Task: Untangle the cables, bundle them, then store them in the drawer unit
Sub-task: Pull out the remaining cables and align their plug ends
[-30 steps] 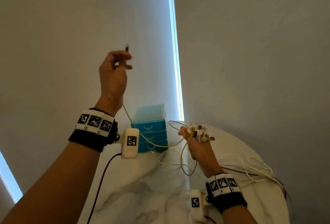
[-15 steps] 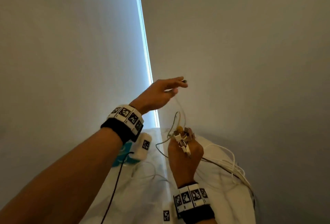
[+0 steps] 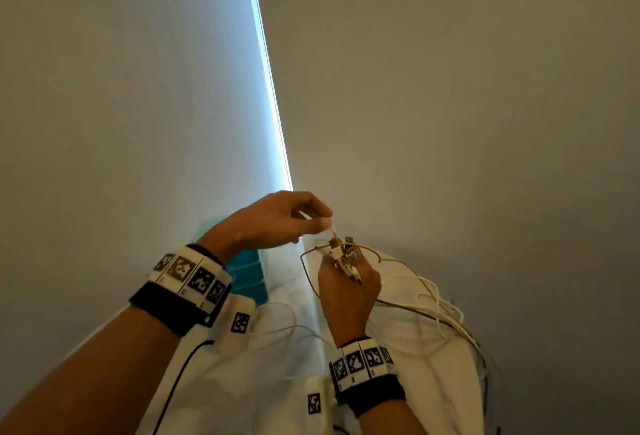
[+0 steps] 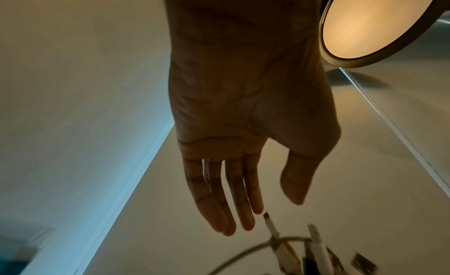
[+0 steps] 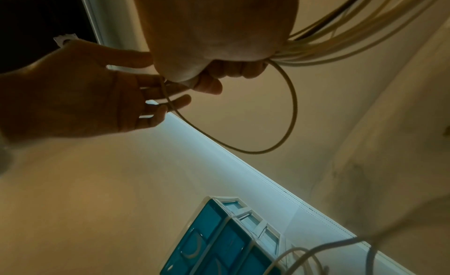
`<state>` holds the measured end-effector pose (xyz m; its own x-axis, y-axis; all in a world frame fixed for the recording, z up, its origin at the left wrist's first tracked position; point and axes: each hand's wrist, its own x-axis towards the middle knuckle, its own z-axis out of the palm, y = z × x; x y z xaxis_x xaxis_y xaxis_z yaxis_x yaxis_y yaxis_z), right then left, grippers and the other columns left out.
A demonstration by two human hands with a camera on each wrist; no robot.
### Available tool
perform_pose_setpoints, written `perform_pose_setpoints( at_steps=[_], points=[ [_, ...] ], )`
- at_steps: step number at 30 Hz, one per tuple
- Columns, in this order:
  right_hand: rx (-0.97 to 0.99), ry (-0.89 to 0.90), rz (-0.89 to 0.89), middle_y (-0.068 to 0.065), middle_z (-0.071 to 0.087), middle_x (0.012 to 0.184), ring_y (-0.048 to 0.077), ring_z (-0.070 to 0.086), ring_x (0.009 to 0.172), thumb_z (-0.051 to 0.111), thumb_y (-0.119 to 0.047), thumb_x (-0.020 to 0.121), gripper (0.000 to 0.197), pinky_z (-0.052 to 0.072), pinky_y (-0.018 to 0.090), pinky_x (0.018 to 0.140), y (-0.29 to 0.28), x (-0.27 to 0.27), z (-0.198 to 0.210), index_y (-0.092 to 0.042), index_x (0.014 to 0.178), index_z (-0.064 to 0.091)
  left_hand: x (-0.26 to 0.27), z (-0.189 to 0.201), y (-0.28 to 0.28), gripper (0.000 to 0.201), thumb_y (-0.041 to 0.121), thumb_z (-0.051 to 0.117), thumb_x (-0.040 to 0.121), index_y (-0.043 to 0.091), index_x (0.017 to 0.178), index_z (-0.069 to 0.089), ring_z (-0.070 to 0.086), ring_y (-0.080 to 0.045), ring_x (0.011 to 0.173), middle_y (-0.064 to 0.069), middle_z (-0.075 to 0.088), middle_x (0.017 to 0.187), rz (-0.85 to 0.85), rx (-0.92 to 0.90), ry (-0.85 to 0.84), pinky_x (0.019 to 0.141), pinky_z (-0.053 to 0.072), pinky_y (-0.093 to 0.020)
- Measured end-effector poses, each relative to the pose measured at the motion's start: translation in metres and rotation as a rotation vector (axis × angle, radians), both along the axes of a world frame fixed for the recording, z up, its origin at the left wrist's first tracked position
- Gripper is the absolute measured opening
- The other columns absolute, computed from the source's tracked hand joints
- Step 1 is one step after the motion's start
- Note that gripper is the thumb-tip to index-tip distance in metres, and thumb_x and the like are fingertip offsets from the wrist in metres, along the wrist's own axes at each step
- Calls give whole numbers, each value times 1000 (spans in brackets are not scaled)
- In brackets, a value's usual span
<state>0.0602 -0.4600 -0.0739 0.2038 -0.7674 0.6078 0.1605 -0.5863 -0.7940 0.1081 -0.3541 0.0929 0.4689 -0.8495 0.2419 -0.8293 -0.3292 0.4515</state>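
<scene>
My right hand is raised over the table and grips a cluster of cable plugs. The pale cables trail from its fist down to the right, and one forms a loop below it. My left hand hovers just above the cluster. Its fingers are straight and the thumb stands apart, right beside one white plug that sticks up. In the left wrist view nothing lies between thumb and fingers. The blue drawer unit stands at the back, partly hidden behind my left wrist.
The white marble table carries loose pale cable loops between my arms. More cables hang over its right edge. A black wrist-camera lead runs under my left forearm. Walls and a bright window strip stand close behind.
My left hand came down from high on the left with a plug pinched, carried it to the cluster in my right hand, and its fingers now lie straight beside that plug.
</scene>
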Motion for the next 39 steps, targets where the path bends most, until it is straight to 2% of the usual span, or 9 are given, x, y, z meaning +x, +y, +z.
perform_pose_setpoints(
  at_steps=[3, 7, 11, 14, 21, 29, 33, 35, 39],
  points=[
    [72, -33, 57, 5, 75, 74, 8, 57, 59, 83, -10, 89, 7, 47, 20, 59, -2, 0, -4, -7, 88, 77, -4, -25, 13, 49, 70, 66, 88, 37, 125, 69, 71, -4, 104, 21, 72, 120, 42, 70, 7, 79, 60, -21],
    [153, -19, 140, 6, 67, 77, 17, 58, 68, 82, -4, 90, 12, 58, 38, 74, -7, -1, -6, 5, 95, 76, -1, -37, 15, 33, 60, 70, 92, 35, 113, 76, 66, 5, 95, 21, 71, 107, 44, 154, -172, 81, 47, -15],
    [88, 138, 102, -2, 63, 69, 11, 51, 58, 70, -15, 98, 18, 39, 17, 58, -3, -6, -2, -11, 81, 73, 24, -8, 5, 11, 42, 73, 98, 35, 103, 80, 60, -2, 88, 14, 67, 103, 192, 28, -361, 82, 50, -27],
    [81, 90, 187, -2, 70, 68, 16, 63, 59, 71, -20, 93, 17, 56, 34, 62, 5, -5, -5, -19, 76, 73, 36, 10, -21, 21, 37, 70, 100, 21, 105, 83, 70, -15, 92, 2, 78, 101, 434, -77, -321, 87, 54, -32],
    [164, -137, 242, -5, 68, 64, 18, 62, 59, 64, -32, 95, 22, 54, 42, 63, -1, -8, -12, -35, 73, 69, -43, 12, -98, 65, 35, 55, 110, 25, 168, 27, 49, -8, 147, 9, 46, 165, -399, -47, 118, 125, 34, -34],
    [94, -169, 36, -13, 58, 66, 0, 59, 59, 68, -26, 104, 29, 42, 10, 58, -12, -4, -6, -31, 75, 63, 21, -4, 21, 34, 36, 50, 113, 22, 134, 71, 78, -14, 101, 7, 81, 113, -14, -247, 142, 97, 60, -33],
    [106, 63, 356, 3, 64, 71, 22, 64, 59, 73, -4, 88, 14, 45, 24, 52, -12, -1, -12, -13, 100, 74, 63, -54, 80, 24, 32, 57, 110, 19, 117, 77, 80, -18, 91, 5, 83, 105, 208, -30, 209, 92, 63, -40],
    [76, 277, 367, 20, 71, 88, 38, 68, 67, 61, 1, 89, 47, 54, 40, 57, -17, 17, -22, -2, 136, 65, 74, -80, 97, 22, 34, 62, 107, 19, 112, 78, 80, -17, 90, 5, 83, 103, 244, 171, 224, 89, 64, -41],
    [235, 249, 341, 7, 72, 118, 31, 71, 106, 52, -49, 96, 55, 55, 35, 85, -6, 16, -33, -15, 138, 64, 69, -119, 100, 29, 50, 74, 96, 33, 119, 74, 73, -13, 102, 15, 73, 114, 237, 481, 174, 84, 55, -29]
  ],
)
